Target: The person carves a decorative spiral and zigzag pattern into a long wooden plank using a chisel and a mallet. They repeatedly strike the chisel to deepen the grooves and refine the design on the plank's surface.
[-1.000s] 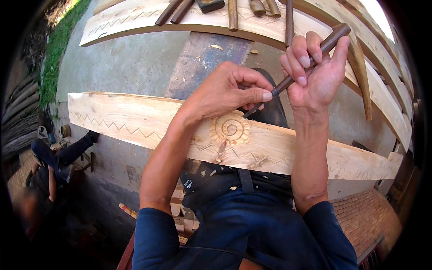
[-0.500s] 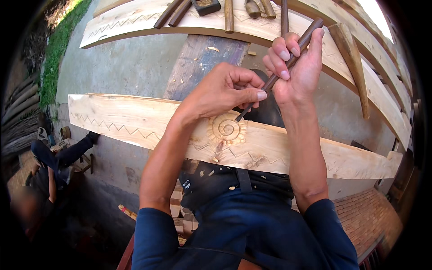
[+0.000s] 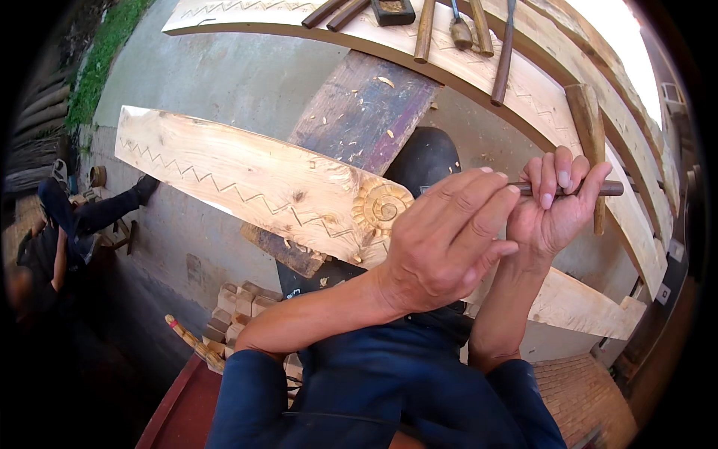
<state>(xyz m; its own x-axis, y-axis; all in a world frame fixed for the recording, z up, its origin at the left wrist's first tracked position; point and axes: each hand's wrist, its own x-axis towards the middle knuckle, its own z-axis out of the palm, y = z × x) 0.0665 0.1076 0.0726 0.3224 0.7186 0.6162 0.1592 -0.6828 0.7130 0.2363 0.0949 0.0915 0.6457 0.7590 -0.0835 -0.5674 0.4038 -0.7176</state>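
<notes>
A pale wooden board (image 3: pixel 217 168) lies slantwise across my lap, with a carved spiral rosette (image 3: pixel 383 208) and an incised zigzag line along it. My right hand (image 3: pixel 553 213) is closed round the dark wooden handle of a carving chisel (image 3: pixel 612 188), held level to the right of the rosette. Over the board, my left hand (image 3: pixel 449 239) has its fingers stretched out and the thumb apart. Its fingertips are close to the front of the handle, and whether they touch is unclear. The chisel's blade is hidden behind this hand.
On a second zigzag-carved board (image 3: pixel 247 16) at the far side lie several wooden-handled tools and a dark box (image 3: pixel 394 11). A wooden mallet (image 3: pixel 587 120) rests at the right. Wood chips litter a dark plank (image 3: pixel 351 105). Another person (image 3: pixel 82 217) sits at the left.
The chisel has left the rosette and swung from steep to level, moving right with my right hand. My left hand has let go its pinch and spread its fingers. The board appears more tilted.
</notes>
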